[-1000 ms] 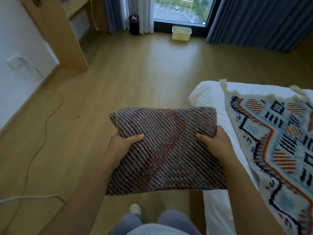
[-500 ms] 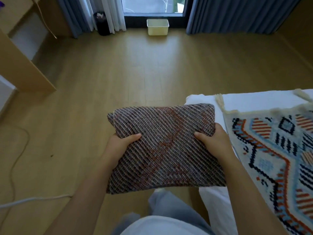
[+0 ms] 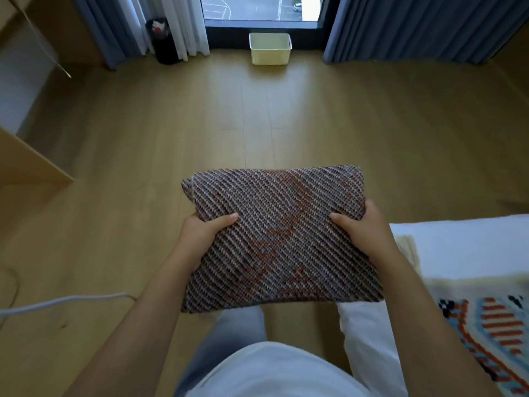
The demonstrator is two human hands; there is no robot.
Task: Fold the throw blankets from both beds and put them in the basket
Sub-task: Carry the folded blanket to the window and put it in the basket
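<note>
Woven rect. blanket (image 3: 280, 236), both hands

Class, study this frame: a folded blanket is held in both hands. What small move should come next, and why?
Probably a step forward toward the basket by the window. The blanket is already folded, the left hand and right hand grip its sides, and open floor lies between it and the basket.
</note>
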